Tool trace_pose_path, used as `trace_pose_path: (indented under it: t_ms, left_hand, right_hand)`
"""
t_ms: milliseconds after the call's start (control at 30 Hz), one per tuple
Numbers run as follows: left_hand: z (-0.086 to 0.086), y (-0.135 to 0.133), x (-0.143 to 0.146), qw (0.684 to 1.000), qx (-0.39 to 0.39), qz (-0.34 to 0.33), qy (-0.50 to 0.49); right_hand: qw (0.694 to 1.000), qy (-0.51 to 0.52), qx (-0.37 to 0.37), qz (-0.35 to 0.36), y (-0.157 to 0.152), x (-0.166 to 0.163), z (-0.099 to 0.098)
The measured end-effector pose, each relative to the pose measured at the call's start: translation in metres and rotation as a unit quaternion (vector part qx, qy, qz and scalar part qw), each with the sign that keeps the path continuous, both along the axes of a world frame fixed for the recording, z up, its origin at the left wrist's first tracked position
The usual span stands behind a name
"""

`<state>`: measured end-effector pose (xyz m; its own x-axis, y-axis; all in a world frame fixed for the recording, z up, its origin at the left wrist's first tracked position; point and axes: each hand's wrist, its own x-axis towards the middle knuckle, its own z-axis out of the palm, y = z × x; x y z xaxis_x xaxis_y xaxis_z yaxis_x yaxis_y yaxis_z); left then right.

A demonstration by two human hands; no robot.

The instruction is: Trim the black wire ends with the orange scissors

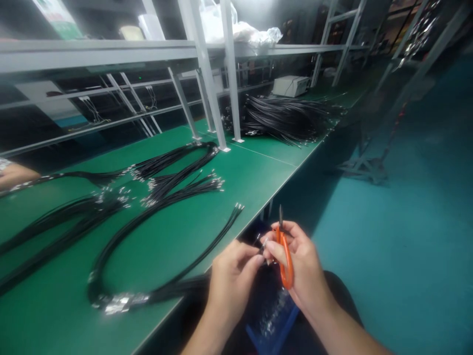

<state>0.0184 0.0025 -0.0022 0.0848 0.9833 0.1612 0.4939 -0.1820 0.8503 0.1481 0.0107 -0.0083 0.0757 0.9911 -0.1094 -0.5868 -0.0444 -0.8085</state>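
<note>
My right hand (300,261) is closed round orange thread snips (285,256), their dark blades pointing up. My left hand (232,276) is pinched on the metal end of a thin black wire (261,245), right beside the right thumb. Both hands are held off the front edge of the green workbench (254,177), above a blue bin (275,320) between my knees. A bundle of black wires (148,236) with metal terminals curls on the bench just left of my left hand, bound with clear tape at its bottom.
Several more black wire bundles (166,172) lie spread across the bench. A big heap of black cables (284,118) and a white box (290,85) sit further along. Grey shelf posts (210,79) rise from the bench. Another person's arm (15,175) shows at the left edge. Teal floor lies on the right.
</note>
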Motion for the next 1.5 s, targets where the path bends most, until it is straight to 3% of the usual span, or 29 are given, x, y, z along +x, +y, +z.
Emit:
trace_pose_path:
  t_ms: [200,433,567,733,1000,1133,1300,1500]
  left_hand:
    - [-0.001,-0.005,0.002,1.000,-0.004,0.012,0.003]
    - [-0.009,-0.011,-0.004,0.996,-0.038,0.014,-0.084]
    - [-0.010,-0.013,-0.006,0.981,-0.060,-0.016,-0.184]
    - [-0.002,-0.012,-0.007,0.975,-0.041,0.010,-0.220]
    - [0.002,-0.012,-0.012,0.898,-0.097,-0.028,-0.429]
    - [-0.002,-0.010,-0.012,0.891,-0.083,-0.025,-0.446]
    - [-0.005,-0.010,-0.010,0.905,-0.053,-0.003,-0.421]
    - [-0.003,-0.007,-0.012,0.904,-0.074,-0.008,-0.421]
  right_hand:
    - [1.000,0.009,-0.011,0.006,0.000,0.001,0.000]
    - [0.992,0.090,-0.050,0.076,-0.002,-0.002,0.001]
    - [0.988,0.115,-0.079,0.060,-0.008,-0.012,0.002]
    - [0.991,0.094,-0.084,0.048,-0.013,-0.029,0.006]
    - [0.993,0.057,-0.078,0.068,-0.018,-0.025,-0.004]
    - [0.992,0.057,-0.083,0.081,-0.015,-0.023,-0.009]
    - [0.979,0.151,-0.083,0.111,-0.012,-0.029,-0.002]
    - [0.977,0.161,-0.075,0.116,-0.010,-0.029,0.004]
